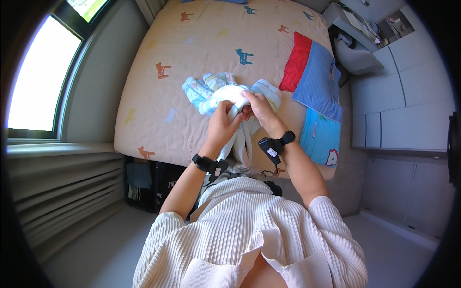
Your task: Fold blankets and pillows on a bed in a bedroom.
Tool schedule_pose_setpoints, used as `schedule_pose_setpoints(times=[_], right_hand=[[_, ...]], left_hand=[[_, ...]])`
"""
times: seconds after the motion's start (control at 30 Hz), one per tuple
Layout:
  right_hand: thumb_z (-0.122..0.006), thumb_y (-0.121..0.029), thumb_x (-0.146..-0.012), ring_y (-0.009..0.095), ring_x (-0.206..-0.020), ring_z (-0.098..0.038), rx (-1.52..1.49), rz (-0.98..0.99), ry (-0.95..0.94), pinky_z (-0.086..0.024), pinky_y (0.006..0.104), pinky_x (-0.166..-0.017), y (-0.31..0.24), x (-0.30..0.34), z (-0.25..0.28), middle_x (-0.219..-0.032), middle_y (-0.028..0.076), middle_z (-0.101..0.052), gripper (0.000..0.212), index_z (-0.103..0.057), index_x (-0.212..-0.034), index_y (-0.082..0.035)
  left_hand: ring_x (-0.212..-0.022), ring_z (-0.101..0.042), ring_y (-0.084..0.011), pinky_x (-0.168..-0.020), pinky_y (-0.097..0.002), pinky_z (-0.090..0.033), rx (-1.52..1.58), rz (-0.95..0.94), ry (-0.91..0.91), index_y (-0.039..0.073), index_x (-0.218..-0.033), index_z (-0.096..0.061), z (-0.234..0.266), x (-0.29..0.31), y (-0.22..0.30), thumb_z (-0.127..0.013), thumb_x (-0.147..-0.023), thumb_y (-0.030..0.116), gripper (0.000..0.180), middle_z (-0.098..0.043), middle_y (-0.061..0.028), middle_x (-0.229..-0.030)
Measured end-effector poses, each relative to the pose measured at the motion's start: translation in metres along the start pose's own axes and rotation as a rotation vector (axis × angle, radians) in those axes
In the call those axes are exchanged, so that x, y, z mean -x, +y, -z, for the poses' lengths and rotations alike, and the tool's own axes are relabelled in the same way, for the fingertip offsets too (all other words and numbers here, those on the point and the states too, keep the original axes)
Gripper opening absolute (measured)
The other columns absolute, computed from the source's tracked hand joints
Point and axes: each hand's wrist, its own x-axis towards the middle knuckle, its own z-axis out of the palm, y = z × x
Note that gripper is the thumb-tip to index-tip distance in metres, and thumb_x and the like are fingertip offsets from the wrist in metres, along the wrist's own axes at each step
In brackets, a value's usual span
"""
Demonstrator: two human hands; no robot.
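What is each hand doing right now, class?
Left hand: closed, gripping the pale patterned garment.
Right hand: closed, pinching the same garment.

No packages, labels, signs or screens in view — none anywhere.

- The bed (158,110) is covered in pale beige, printed with small horses in teal, orange, yellow and light blue.
- The garment (218,91) is seen in white with pale blue stripes.
- The pillow (317,79) is striped blue, edged in red.
- The wristbands (206,164) are black.
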Motion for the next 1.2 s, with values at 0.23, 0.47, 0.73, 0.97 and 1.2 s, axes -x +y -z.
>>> schedule_pose_setpoints(times=[0.23, 0.47, 0.73, 0.97, 1.2], right_hand=[[-0.051, -0.036, -0.089, 0.014, -0.047, -0.055, -0.065, 0.105, 0.007, -0.046, 0.0256, -0.042, -0.029, 0.001, -0.001, -0.058, 0.004, -0.055, 0.036, -0.060, -0.080, -0.002], [-0.053, -0.033, -0.088, 0.014, -0.048, -0.057, -0.102, 0.192, 0.048, -0.049, 0.0255, -0.043, -0.082, 0.011, -0.019, -0.061, 0.005, -0.056, 0.034, -0.058, -0.077, -0.001], [-0.057, -0.036, -0.087, 0.013, -0.047, -0.055, -0.180, 0.405, 0.179, -0.045, 0.0251, -0.042, -0.165, 0.056, 0.011, -0.059, 0.002, -0.053, 0.032, -0.059, -0.085, -0.004], [-0.056, -0.039, -0.088, 0.011, -0.045, -0.047, -0.412, 0.675, 0.297, -0.035, 0.0241, -0.041, -0.223, 0.153, 0.060, -0.055, -0.002, -0.048, 0.031, -0.058, -0.079, -0.009], [-0.055, -0.040, -0.088, 0.014, -0.038, -0.046, -0.375, 0.484, 0.472, -0.035, 0.0257, -0.038, -0.204, 0.200, 0.069, -0.048, -0.001, -0.046, 0.035, -0.055, -0.069, -0.010]], left_hand=[[-0.093, -0.056, -0.0397, -0.078, -0.0424, -0.045, -0.237, 0.219, -0.085, 0.002, -0.109, -0.050, 0.010, 0.096, -0.078, -0.068, -0.071, 0.020, 0.046, -0.059, -0.0209, -0.100], [-0.088, -0.062, -0.0257, -0.068, -0.0346, -0.050, 0.137, 0.457, -0.066, 0.004, -0.107, -0.055, 0.022, 0.131, -0.163, -0.071, -0.073, 0.020, 0.041, -0.063, -0.0115, -0.095], [-0.081, -0.057, -0.0125, -0.068, -0.0220, -0.046, 0.312, 0.411, 0.336, 0.001, -0.107, -0.058, 0.098, 0.061, -0.112, -0.058, -0.079, 0.000, 0.028, -0.060, -0.0060, -0.086], [-0.095, -0.055, -0.0132, -0.081, -0.0259, -0.046, 0.445, 0.248, 0.083, 0.001, -0.114, -0.052, 0.209, -0.011, 0.110, -0.061, -0.080, 0.003, 0.035, -0.059, -0.0076, -0.100], [-0.067, -0.046, -0.0067, -0.059, -0.0212, -0.039, 0.250, 0.126, 0.117, 0.001, -0.081, -0.052, 0.215, 0.001, 0.060, -0.050, -0.078, -0.004, 0.005, -0.049, 0.0001, -0.073]])
